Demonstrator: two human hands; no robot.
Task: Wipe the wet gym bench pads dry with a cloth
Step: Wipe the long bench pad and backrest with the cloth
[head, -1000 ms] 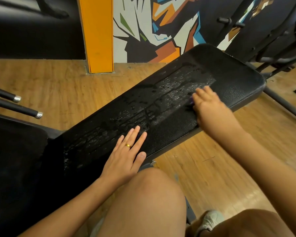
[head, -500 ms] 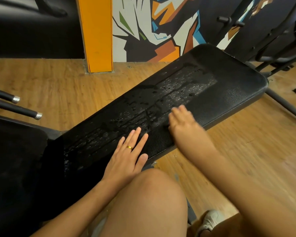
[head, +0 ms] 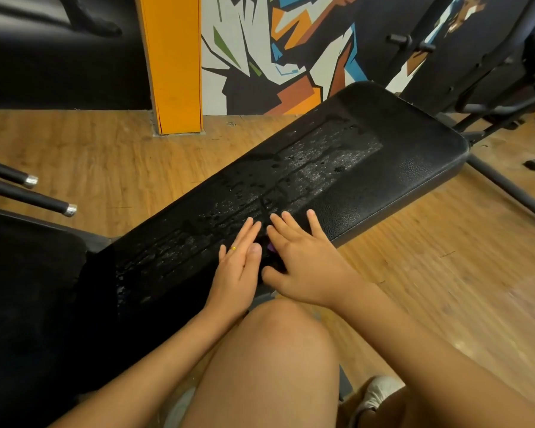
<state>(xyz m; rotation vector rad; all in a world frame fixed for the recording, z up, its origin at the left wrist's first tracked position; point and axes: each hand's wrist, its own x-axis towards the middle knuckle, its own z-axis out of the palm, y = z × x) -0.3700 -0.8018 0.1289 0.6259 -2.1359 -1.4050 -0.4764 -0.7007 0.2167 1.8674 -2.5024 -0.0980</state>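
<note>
The right hand (head: 309,264) lies flat on the bench pad (head: 408,156), a little below the middle of the frame. Its fingers are straight and spread, and its thumb is stretched toward the left. Under its palm it presses a dark cloth (head: 271,247). Only a small purple bit of the cloth shows, at the left edge of the hand; the rest is hidden.

The left hand (head: 237,273) rests just beside it, also flat, with straight fingers close together and a gold ring (head: 233,248) on one finger. The fingertips of both hands nearly meet.

The black surface runs from the lower left to the upper right. Water drops (head: 322,162) shine in a long patch on its middle part, above the hands, while the strip along its right end looks dull. A second pad (head: 28,288) joins it at the lower left.

A bare knee (head: 275,350) is at the bottom centre, and a white shoe (head: 380,393) stands on the wooden floor (head: 445,273). Two black bars (head: 28,193) with metal ends enter from the left edge. At the top stand an orange pillar (head: 173,63) and a coloured wall painting (head: 275,50), and black machine frames (head: 491,97) fill the upper right.
</note>
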